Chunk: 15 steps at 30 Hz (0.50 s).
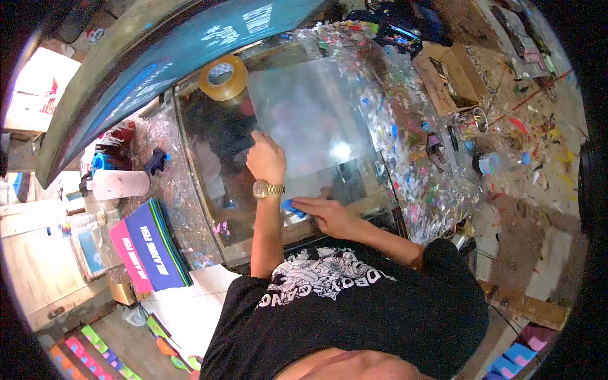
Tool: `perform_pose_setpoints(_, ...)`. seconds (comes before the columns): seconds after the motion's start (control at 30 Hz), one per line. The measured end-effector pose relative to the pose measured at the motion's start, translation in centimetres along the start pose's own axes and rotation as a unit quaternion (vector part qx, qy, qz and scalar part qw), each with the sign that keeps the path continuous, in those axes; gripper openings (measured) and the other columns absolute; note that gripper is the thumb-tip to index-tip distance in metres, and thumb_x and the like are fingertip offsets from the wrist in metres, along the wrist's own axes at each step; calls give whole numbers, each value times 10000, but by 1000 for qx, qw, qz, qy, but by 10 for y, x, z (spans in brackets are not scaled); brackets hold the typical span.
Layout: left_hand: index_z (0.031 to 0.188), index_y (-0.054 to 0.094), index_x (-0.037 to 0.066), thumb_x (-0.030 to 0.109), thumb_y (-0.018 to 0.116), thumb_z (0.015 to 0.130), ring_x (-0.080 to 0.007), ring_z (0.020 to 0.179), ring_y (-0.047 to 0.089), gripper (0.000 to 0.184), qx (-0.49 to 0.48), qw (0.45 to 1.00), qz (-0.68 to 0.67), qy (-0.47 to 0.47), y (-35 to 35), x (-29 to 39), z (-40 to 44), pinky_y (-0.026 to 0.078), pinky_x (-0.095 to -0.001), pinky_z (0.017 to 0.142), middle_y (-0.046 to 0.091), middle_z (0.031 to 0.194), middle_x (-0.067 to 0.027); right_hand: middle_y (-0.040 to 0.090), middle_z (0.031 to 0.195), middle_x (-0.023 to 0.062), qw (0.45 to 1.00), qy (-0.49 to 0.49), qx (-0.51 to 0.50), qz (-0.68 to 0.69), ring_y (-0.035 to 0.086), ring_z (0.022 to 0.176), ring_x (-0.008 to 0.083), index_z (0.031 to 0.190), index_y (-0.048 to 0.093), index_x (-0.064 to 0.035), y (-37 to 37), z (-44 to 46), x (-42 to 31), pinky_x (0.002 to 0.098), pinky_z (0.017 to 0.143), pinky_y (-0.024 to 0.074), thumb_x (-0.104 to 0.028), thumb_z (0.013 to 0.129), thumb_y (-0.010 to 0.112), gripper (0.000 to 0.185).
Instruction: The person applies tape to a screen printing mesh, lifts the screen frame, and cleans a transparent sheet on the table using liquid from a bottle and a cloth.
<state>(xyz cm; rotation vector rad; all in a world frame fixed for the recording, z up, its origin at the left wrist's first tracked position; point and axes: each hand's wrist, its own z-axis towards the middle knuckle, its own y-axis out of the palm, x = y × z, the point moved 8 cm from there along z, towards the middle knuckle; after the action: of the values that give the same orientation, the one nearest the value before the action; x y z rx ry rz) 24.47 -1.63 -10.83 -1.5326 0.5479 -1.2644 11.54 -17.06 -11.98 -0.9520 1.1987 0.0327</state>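
My left hand (266, 158), with a gold watch on its wrist, is closed near the lower left edge of a translucent sheet (304, 114). The sheet lies on a dark glass panel (215, 152) set in the paint-spattered table. Whether the fingers pinch anything is too small to tell. Lower down, my right hand (323, 213) presses its fingers together on a small blue piece (290, 205) at the near side of the glass. A roll of yellowish tape (223, 78) rests beside the sheet's upper left corner.
A framed screen (183, 60) rises tilted at the upper left. At the left are a pale bottle (120, 184) and a stack of printed coloured pieces (149, 247). An open cardboard box (449, 77) sits at the upper right, with a small jar (489, 163) below it.
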Motion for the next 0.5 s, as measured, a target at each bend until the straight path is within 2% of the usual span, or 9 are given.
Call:
perform_pose_setpoints(0.07,914,528,20,230,502,984,-487,701,633,224,21,999,-25,17,-21,12,-3,485,-558,615,658,742,-254,642,1273,124,992,-23,32,118,618,1175,287,1340,559,-63,22,20,4,372,989,506,-8,875,592,469)
perform_pose_setpoints(0.1,914,528,20,230,502,984,-487,701,633,224,24,999,-21,13,-27,13,-3,485,-558,615,658,742,-254,673,1185,109,901,141,50,408,647,1099,272,1299,587,-65,46,29,43,377,967,515,-50,912,589,387)
perform_pose_setpoints(0.13,916,530,18,225,496,992,-480,703,635,223,27,998,-55,19,-33,16,-2,479,-553,606,651,735,-260,688,1141,102,814,213,41,538,662,1061,265,1279,601,-66,68,34,70,380,956,520,-71,931,587,348)
perform_pose_setpoints(0.17,919,532,17,220,490,1000,-473,706,638,222,31,995,-91,26,-37,17,-1,472,-548,596,643,729,-265,703,1096,95,702,287,56,650,676,1022,258,1258,615,-67,90,36,97,383,944,525,-92,949,585,311)
perform_pose_setpoints(0.23,914,518,11,213,483,1003,-481,702,628,223,42,990,-125,41,-40,19,-1,456,-563,598,638,726,-276,695,1034,62,353,215,181,892,671,887,196,1190,632,-82,85,47,147,352,786,568,-160,983,566,231)
perform_pose_setpoints(0.3,891,515,0,191,482,1005,-473,681,615,225,27,986,-162,33,-37,18,-1,430,-556,585,625,702,-269,692,986,46,325,241,329,853,646,788,154,1116,638,-101,-8,48,109,284,642,534,-221,998,549,190)
perform_pose_setpoints(0.33,891,515,0,191,482,1005,-473,681,615,225,29,986,-162,33,-36,17,-2,430,-556,585,625,702,-269,692,986,46,326,240,327,854,646,788,154,1116,638,-101,-17,55,109,284,642,534,-221,998,549,190)
perform_pose_setpoints(0.4,871,526,-1,195,489,1007,-454,639,602,242,42,978,-202,39,-33,16,-6,432,-510,568,610,669,-245,689,993,32,480,152,291,813,648,823,152,1115,623,-90,-49,75,106,291,692,542,-224,982,574,195)
perform_pose_setpoints(0.5,850,533,0,199,495,1008,-435,607,587,257,37,969,-244,23,-30,12,-4,429,-475,557,600,653,-223,682,1010,54,550,97,208,803,652,918,207,1142,609,-77,12,130,166,349,829,539,-230,972,587,230)
